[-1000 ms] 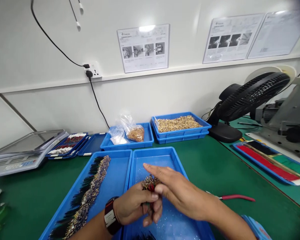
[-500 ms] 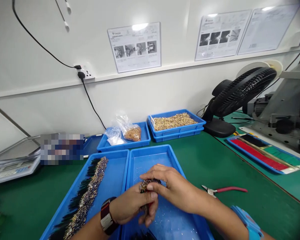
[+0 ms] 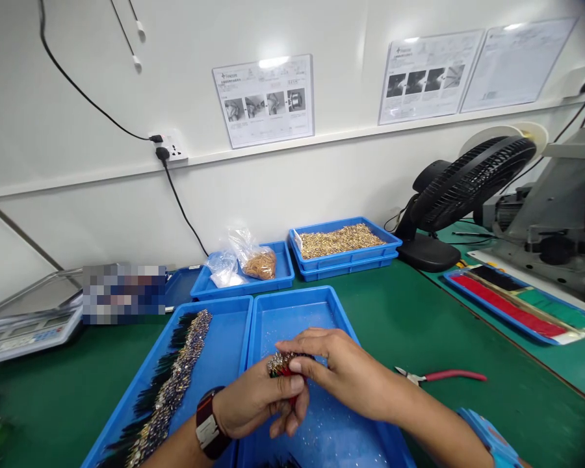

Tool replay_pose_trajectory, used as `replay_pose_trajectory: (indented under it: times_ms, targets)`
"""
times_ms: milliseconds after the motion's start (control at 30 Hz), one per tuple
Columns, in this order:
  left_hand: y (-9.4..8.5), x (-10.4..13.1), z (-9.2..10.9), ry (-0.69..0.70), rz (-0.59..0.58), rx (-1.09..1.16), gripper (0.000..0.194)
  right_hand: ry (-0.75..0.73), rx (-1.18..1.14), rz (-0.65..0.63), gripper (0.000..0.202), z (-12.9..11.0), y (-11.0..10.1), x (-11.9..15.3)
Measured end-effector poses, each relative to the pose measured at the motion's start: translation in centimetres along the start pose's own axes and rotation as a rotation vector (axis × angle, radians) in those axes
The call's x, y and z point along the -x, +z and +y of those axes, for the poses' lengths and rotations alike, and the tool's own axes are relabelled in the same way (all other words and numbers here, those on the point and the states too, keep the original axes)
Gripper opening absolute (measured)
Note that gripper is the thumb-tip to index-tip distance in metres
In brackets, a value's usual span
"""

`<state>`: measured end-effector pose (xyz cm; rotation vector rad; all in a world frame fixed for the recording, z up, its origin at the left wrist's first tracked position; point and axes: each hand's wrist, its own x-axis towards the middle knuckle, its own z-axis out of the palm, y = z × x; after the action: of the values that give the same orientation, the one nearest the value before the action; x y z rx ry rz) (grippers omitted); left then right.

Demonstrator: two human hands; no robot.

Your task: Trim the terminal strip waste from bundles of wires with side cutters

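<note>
A bundle of small metallic pieces [image 3: 279,365] with some red showing below is held between both hands over the right blue tray [image 3: 299,299]. My left hand [image 3: 260,400] wraps round its lower part, the thumb on the near side. From the right, my right hand [image 3: 338,367] closes over the top of the bundle, thumb and fingers pressed on it. Much of the bundle is hidden by the fingers. In the left blue tray [image 3: 224,325] lies a long row of dark-bristled, metal-tipped pieces [image 3: 175,383].
Red-handled pliers [image 3: 453,375] lie right of the trays. Behind stand a tray with plastic bags [image 3: 260,263] and stacked trays of gold pieces [image 3: 341,240]. A black fan [image 3: 468,188] is at the back right, a scale [image 3: 34,335] at the left.
The view has shifted slightly. Both hands keep hold of the bundle, which has turned a little, so more of its metallic ends and red part show.
</note>
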<state>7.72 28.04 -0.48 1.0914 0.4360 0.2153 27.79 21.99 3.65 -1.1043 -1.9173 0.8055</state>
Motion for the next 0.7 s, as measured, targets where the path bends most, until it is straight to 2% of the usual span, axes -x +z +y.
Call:
replay_pose_trajectory:
  times_ms: [167, 333, 400, 500, 600, 700]
  targets:
    - [-0.2, -0.1, -0.1, 0.050, 0.054, -0.060, 0.051, 0.078, -0.037, 0.119, 0.049, 0.1, -0.4, 0.2]
    - [-0.1, -0.2, -0.2, 0.036, 0.064, -0.015, 0.050, -0.019, 0.143, -0.058, 0.041, -0.5, 0.2, 0.3]
    - [-0.1, -0.2, -0.2, 0.061, 0.062, -0.070, 0.052, 0.000, 0.105, -0.048, 0.043, -0.6, -0.3, 0.3]
    - [-0.1, -0.1, 0.0, 0.093, 0.069, -0.124, 0.052, 0.035, 0.055, 0.036, 0.045, -0.4, -1.4, 0.3]
    - [-0.2, 0.0, 0.2, 0.104, 0.072, -0.092, 0.050, 0.041, 0.039, 0.040, 0.034, -0.1, -1.5, 0.2]
    - [-0.1, 0.1, 0.3, 0.103, 0.063, -0.085, 0.049, 0.097, 0.035, 0.072, 0.015, 0.1, -0.7, 0.0]
